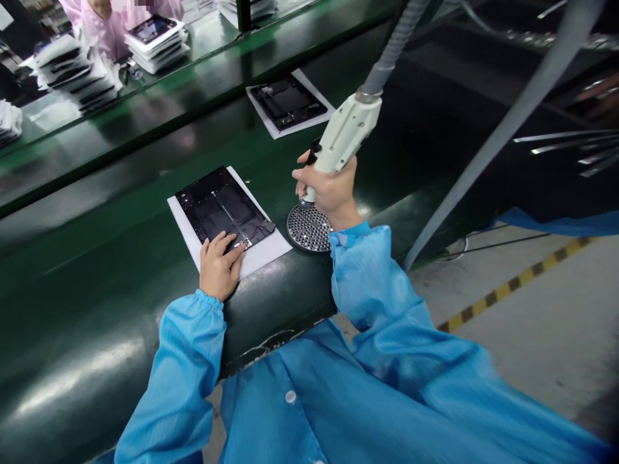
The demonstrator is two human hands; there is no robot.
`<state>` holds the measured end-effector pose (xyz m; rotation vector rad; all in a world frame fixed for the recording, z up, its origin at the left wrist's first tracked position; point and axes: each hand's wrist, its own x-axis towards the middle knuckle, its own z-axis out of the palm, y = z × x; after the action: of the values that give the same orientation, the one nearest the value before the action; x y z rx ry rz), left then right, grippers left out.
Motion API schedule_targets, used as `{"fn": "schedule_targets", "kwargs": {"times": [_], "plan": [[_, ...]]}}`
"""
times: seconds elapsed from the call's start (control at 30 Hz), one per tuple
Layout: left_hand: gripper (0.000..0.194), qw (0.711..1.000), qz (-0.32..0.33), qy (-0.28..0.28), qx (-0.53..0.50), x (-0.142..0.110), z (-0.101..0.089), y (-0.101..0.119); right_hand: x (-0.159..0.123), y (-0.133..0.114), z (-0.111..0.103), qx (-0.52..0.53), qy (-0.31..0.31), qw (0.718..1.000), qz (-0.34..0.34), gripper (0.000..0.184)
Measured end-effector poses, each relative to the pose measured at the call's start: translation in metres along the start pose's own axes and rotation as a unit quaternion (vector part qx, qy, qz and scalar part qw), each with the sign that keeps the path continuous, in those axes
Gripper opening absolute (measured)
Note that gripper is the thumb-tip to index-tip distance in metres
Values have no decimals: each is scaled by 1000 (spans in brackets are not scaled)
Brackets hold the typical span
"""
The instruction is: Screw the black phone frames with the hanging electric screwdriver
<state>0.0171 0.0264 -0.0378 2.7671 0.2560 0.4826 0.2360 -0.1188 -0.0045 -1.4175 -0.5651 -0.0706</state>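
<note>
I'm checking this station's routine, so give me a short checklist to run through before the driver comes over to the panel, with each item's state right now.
1. Left hand steadies the panel: ok, fingers rest on its near edge.
2. Panel sits on its white sheet: ok, sheet shows on the left, near and right sides.
3. Right hand grips the driver: ok, fist closed round the handle.
4. Driver tip over the screw tray: ok, it points down at the tray's far rim.
5. Screw on the tip: cannot tell, the hand hides it.
6. Hose hangs free: ok, it rises clear above the driver.
</note>
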Motion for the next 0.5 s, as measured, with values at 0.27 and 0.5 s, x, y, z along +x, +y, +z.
{"fn": "schedule_targets", "kwargs": {"times": [0.27,0.5], "plan": [[23,1000,1,3,2,-1,-1,2,-2,-1,5,-14,4,1000,16,22],[23,1000,7,4,7,-1,-1,1,-1,0,6,-6,1,1000,12,21]]}}
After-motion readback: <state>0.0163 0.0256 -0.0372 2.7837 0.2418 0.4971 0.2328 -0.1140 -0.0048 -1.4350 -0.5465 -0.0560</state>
